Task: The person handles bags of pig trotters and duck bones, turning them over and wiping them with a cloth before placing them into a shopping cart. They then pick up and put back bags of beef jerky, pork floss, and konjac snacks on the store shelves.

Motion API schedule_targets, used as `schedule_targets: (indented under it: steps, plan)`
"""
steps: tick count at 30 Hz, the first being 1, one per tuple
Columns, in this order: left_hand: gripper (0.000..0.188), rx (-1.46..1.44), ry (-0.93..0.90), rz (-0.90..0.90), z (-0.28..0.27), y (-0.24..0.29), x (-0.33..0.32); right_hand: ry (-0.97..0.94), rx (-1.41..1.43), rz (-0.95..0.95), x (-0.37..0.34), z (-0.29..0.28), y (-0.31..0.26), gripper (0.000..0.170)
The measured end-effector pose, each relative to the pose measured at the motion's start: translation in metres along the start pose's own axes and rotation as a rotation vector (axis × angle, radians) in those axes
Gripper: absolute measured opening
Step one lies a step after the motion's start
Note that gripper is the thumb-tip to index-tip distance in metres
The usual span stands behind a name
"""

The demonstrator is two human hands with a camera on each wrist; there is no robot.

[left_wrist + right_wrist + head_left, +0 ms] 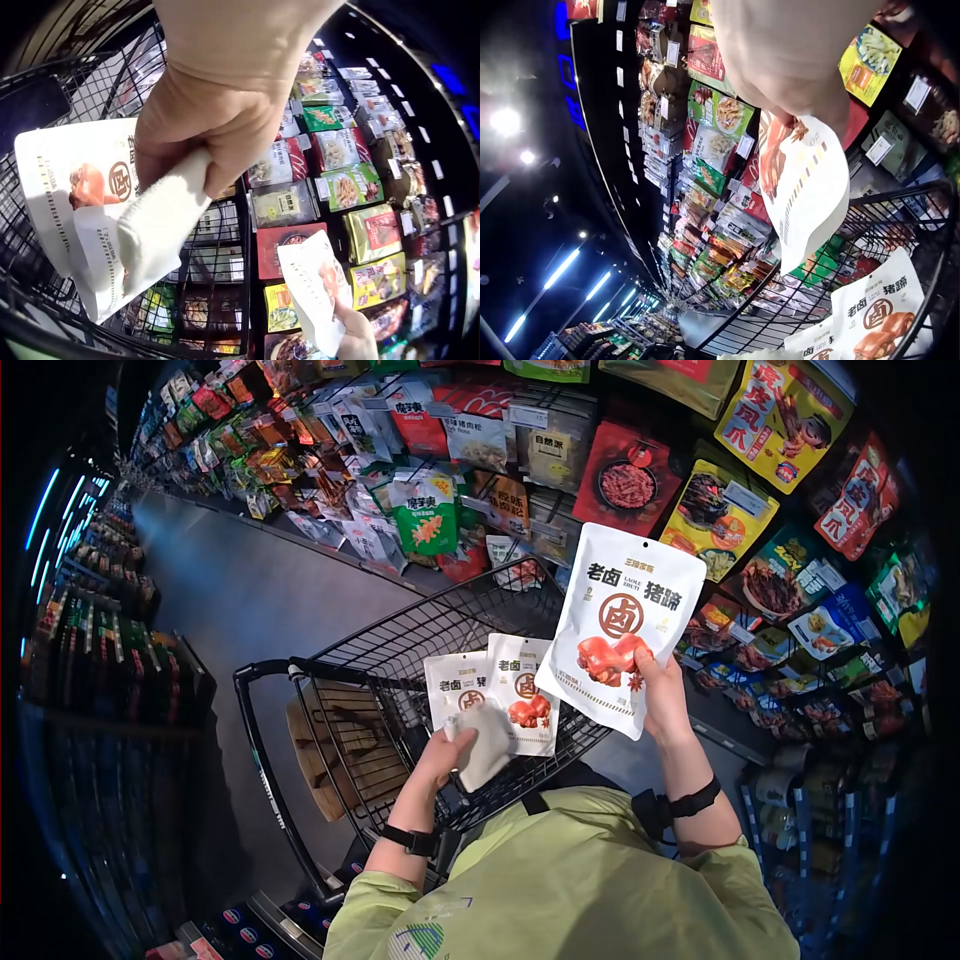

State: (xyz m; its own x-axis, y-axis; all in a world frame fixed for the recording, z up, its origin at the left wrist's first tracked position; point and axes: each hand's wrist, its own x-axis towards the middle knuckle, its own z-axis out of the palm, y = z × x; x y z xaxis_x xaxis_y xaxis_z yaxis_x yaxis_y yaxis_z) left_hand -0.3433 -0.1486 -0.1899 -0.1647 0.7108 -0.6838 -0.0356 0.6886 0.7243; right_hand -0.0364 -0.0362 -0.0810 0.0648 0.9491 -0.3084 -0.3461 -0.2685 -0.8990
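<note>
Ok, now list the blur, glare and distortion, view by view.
Head: the pale cloth in the left hand is smeared, while the packet in the right hand looks sharp; black, rounded edges frame the scene. Left wrist: the row of price tags bows in a curve. Right wrist: the round ceiling lamp glares white.

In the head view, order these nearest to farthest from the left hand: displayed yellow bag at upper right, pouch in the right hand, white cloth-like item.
1. White cloth-like item: held in the left hand.
2. Pouch: to the right, in the right hand.
3. Yellow bag: upper right, displayed beyond the pouch.
</note>
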Motion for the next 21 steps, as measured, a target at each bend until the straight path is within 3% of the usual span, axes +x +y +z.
schedule_targets:
  steps: [2,4,6,8,10,11,12,14,15,16,17,18,19,21]
  plan:
    - [0.040,-0.146,-0.151,-0.043,0.011,0.013,-0.004,-0.051,0.021,0.019,0.001,0.001,0.005,0.029]
    - [0.049,-0.050,-0.165,0.027,0.014,0.015,-0.002,-0.046,0.005,0.042,0.000,0.006,0.005,0.029]
    - [0.059,0.492,0.139,0.339,0.020,0.026,-0.009,-0.060,-0.023,0.045,0.000,0.009,0.008,0.027]
    - [0.070,0.343,0.104,0.391,0.028,0.046,-0.020,-0.051,-0.053,0.030,-0.005,0.020,0.011,0.025]
    - [0.084,-0.019,-0.196,0.402,0.044,0.087,-0.056,-0.152,-0.176,-0.072,-0.009,0.034,0.015,0.025]
    - [0.093,0.066,-0.261,0.527,0.049,0.095,-0.064,-0.179,-0.328,-0.063,-0.017,0.044,0.006,0.025]
    - [0.104,0.153,-0.326,0.651,0.053,0.101,-0.070,-0.270,-0.304,-0.122,-0.025,0.056,0.005,0.031]
    - [0.116,0.256,-0.304,0.889,0.063,0.109,-0.082,-0.439,-0.307,-0.061,-0.048,0.080,-0.003,0.044]
    - [0.124,0.064,-0.333,0.881,0.067,0.105,-0.083,-0.600,-0.520,-0.325,-0.054,0.083,-0.012,0.051]
    - [0.114,-0.117,-0.351,0.802,0.067,0.103,-0.084,-0.751,-0.726,-0.599,-0.057,0.086,-0.021,0.059]
    - [0.106,-0.314,-0.385,0.655,0.059,0.105,-0.089,-0.927,-0.600,-0.519,-0.060,0.088,-0.029,0.066]
    - [0.098,-0.507,-0.416,0.505,0.051,0.115,-0.102,-0.978,-0.576,-0.560,-0.063,0.092,-0.032,0.067]
    - [0.082,-0.503,-0.319,0.477,0.047,0.123,-0.110,-1.003,-0.540,-0.528,-0.066,0.094,-0.036,0.064]
    - [0.074,-0.663,-0.403,0.437,0.029,0.118,-0.106,-1.060,-0.343,-0.352,-0.066,0.093,-0.038,0.059]
